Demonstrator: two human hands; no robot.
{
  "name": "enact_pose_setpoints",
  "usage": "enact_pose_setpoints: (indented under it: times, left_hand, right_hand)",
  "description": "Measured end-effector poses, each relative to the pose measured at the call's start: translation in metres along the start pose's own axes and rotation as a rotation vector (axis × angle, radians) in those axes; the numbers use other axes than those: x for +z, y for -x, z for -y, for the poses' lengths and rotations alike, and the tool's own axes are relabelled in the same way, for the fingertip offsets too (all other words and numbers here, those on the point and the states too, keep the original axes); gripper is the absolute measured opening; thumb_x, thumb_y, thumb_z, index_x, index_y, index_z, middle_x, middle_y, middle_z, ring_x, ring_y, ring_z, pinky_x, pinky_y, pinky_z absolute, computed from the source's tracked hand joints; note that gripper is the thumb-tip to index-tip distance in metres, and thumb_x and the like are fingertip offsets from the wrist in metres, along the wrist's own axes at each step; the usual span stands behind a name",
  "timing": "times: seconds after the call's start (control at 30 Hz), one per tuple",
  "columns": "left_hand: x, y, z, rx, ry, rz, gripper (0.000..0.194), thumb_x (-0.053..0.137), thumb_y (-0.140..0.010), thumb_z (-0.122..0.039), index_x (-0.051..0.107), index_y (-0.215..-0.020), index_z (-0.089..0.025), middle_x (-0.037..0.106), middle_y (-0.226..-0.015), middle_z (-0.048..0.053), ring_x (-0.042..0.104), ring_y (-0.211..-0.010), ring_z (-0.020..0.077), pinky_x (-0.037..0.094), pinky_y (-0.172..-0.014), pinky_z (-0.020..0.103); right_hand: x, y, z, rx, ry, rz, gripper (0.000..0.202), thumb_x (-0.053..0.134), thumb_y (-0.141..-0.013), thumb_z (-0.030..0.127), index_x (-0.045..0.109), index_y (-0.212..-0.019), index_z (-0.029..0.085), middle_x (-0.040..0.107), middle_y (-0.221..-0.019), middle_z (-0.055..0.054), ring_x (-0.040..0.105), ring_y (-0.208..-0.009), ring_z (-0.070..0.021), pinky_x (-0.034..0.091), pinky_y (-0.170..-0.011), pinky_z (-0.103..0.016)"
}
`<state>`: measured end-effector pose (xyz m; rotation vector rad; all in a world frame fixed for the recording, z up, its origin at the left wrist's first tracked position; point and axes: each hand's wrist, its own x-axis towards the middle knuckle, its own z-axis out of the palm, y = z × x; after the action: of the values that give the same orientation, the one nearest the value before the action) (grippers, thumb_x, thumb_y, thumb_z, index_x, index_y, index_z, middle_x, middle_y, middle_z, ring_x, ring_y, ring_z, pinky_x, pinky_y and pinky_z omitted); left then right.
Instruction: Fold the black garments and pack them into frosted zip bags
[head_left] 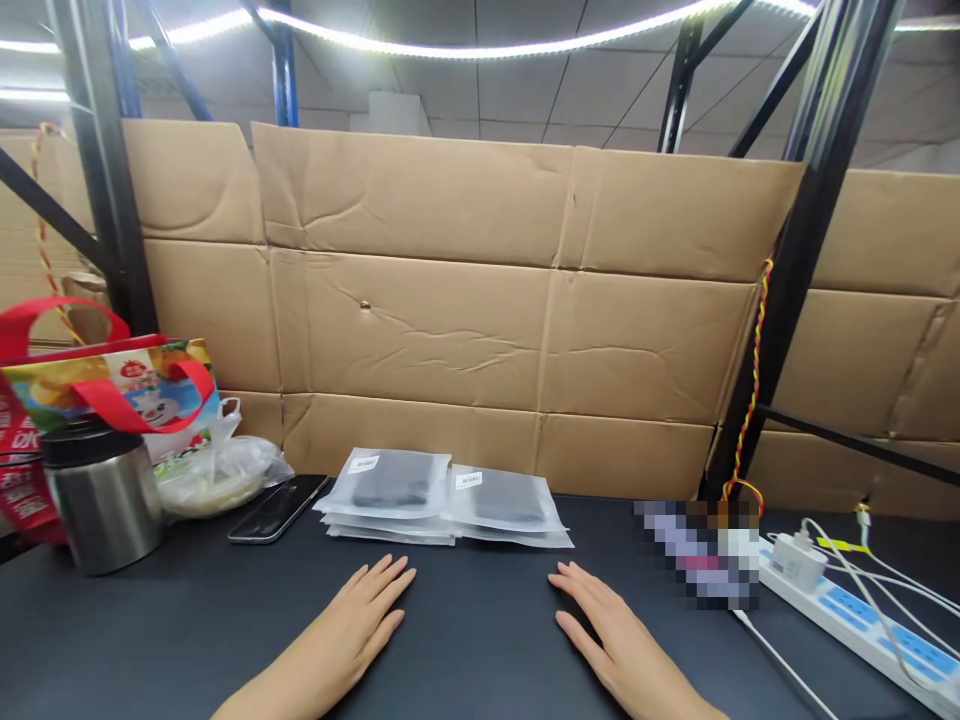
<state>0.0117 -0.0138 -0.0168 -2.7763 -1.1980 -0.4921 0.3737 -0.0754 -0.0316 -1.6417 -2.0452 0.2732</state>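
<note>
My left hand (pixel 358 622) lies flat on the black tabletop (pixel 472 640), fingers stretched out and nothing in them. Across from it, my right hand (pixel 606 632) rests the same way, palm down with its thumb apart. Just beyond my fingertips are two stacks of frosted plastic bags side by side. The left stack (pixel 391 484) is a bit taller and carries a white barcode label. A similar label is on the right stack (pixel 501 500). Something dark and flat shows through the top bags. Neither hand touches the stacks.
At left stand a steel thermos jar (pixel 105 500), a colourful bag with red handles (pixel 142 385), a clear plastic bag (pixel 225 472) and a phone (pixel 279 508). A power strip (pixel 862 620) with white cables and a blurred-out item (pixel 701 560) lie at right. Cardboard (pixel 450 320) walls the back.
</note>
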Motion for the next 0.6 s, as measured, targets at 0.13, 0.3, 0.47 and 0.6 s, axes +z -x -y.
enact_pose_setpoints:
  times: [0.13, 0.3, 0.47, 0.6]
  left_hand:
    - [0.000, 0.000, -0.001, 0.002, -0.005, -0.001, 0.044, 0.040, -0.099, -0.027, 0.037, -0.143, -0.031, 0.042, -0.146, 0.002, 0.038, -0.133, 0.0228, 0.036, -0.107, 0.044]
    - [0.005, 0.001, 0.004, 0.044, 0.006, -0.071, 0.048, 0.045, -0.098, -0.027, 0.034, -0.144, -0.034, 0.043, -0.145, 0.001, 0.040, -0.132, 0.0225, 0.038, -0.106, 0.040]
    - [0.009, 0.000, 0.008, 0.045, -0.023, -0.060, 0.048, 0.043, -0.098, -0.027, 0.032, -0.144, -0.034, 0.042, -0.146, 0.001, 0.040, -0.132, 0.0232, 0.038, -0.106, 0.042]
    - [0.009, 0.000, 0.008, 0.064, -0.011, -0.074, 0.048, 0.044, -0.098, -0.028, 0.032, -0.144, -0.034, 0.042, -0.146, 0.001, 0.040, -0.132, 0.0232, 0.038, -0.106, 0.041]
  right_hand:
    - [0.000, 0.000, 0.000, 0.007, 0.004, 0.021, 0.049, 0.037, -0.094, 0.054, 0.048, -0.135, 0.029, 0.040, -0.147, -0.002, 0.031, -0.137, -0.0243, 0.025, -0.114, -0.046]
    - [-0.003, 0.000, 0.004, 0.010, 0.018, 0.030, 0.050, 0.036, -0.095, 0.054, 0.048, -0.135, 0.027, 0.039, -0.147, -0.003, 0.031, -0.137, -0.0242, 0.025, -0.114, -0.045]
    - [-0.006, 0.001, 0.008, 0.023, 0.025, 0.026, 0.050, 0.037, -0.095, 0.053, 0.049, -0.135, 0.027, 0.040, -0.147, -0.003, 0.033, -0.137, -0.0235, 0.027, -0.114, -0.044]
    - [-0.006, 0.001, 0.008, 0.029, 0.022, 0.033, 0.050, 0.035, -0.095, 0.054, 0.048, -0.135, 0.027, 0.040, -0.147, -0.003, 0.031, -0.137, -0.0232, 0.027, -0.114, -0.043]
